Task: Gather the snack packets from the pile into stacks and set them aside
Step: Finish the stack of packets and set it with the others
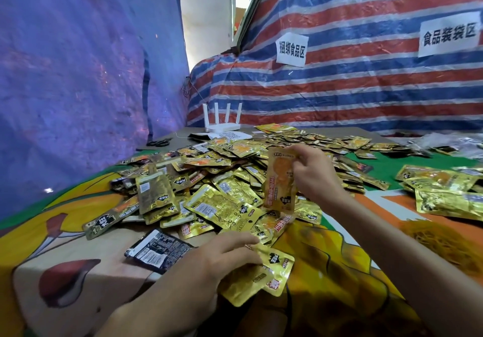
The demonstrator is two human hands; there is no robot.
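Head view, nearest first: at the front edge of the counter point(86, 279) the left grip point(230, 255) lies over a small stack point(264, 276) of gold foil packets. Its fingers curl across the top and pin the stack to the cloth. Just to its left a black packet point(156, 250) lies flat and alone.

Further in, the right grip point(313, 172) is raised above the counter's middle. Thumb and fingers pinch an orange packet point(281, 180) by its top edge, so it hangs upright and clear of the rest. Behind and around it the pile point(209, 177) spreads loose and overlapping toward the far edge.

Toward the right edge lie finished stacks point(444, 193), with what looks like a heap of yellow rubber bands point(444, 242) on their near side. Scissors point(158, 142) and a white router point(222, 121) sit at the far left corner.

The packets look light, thin and slick, with soft middles and stiffer sealed borders. A stack will likely slide apart unless it is squeezed across its faces. Single packets are best pinched at a sealed edge. A stack is best clamped mid-length, with the thumb under and the fingers over.
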